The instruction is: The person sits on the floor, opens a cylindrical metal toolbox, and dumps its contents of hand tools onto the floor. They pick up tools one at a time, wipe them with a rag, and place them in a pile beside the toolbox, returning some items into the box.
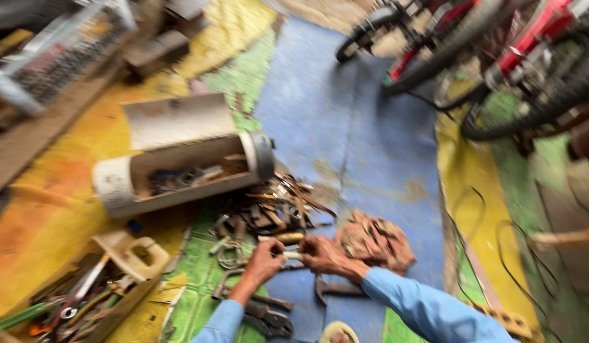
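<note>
My left hand (264, 258) and my right hand (321, 254) meet low in the middle of the view, both in light blue sleeves. Together they pinch a small pale cylindrical part (292, 255) between the fingertips. Just above them lies a tool with a yellowish handle (284, 238) at the edge of a heap of rusty hand tools (269, 209). A crumpled dirty rag (375, 241) lies right of my right hand. The view is blurred by motion.
An open cut-away white pipe toolbox (180, 171) with its lid raised lies upper left. A tray of tools (78, 298) sits at lower left, pliers (262, 314) below my hands. Bicycles (497, 57) stand upper right. Black cable (497, 248) trails on the painted floor.
</note>
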{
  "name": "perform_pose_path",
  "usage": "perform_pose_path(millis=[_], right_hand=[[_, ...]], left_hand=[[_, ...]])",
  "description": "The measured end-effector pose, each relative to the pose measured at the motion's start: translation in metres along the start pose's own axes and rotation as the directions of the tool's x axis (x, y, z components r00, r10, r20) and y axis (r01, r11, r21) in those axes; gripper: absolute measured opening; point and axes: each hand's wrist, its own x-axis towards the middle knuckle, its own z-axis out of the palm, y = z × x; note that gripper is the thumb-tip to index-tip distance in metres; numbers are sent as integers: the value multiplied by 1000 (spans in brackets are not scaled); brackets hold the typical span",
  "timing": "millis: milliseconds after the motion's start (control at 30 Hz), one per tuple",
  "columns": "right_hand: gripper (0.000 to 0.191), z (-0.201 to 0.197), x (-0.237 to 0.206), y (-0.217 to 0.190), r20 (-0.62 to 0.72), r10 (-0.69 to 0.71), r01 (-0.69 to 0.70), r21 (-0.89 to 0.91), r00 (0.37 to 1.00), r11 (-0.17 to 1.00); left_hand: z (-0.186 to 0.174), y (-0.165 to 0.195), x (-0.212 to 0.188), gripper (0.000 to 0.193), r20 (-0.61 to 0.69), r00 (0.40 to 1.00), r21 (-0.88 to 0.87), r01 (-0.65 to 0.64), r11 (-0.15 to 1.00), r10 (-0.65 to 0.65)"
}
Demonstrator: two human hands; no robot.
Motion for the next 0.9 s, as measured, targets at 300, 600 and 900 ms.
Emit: perform_pose_path(millis=[300,600,900], right_hand=[[27,-23,-19,8,-19,47,-46,63,999,997],[25,-67,-34,25,-168,166,-139,163,972,977],[21,-107,-107,43,-331,426,-302,365,842,881]], left_hand=[[9,4,-4,21,53,975,82,213,974,-218],[21,-13,9,21,157,983,27,87,996,-90],[39,-11,29,21,134,962,-5,243,970,-240]])
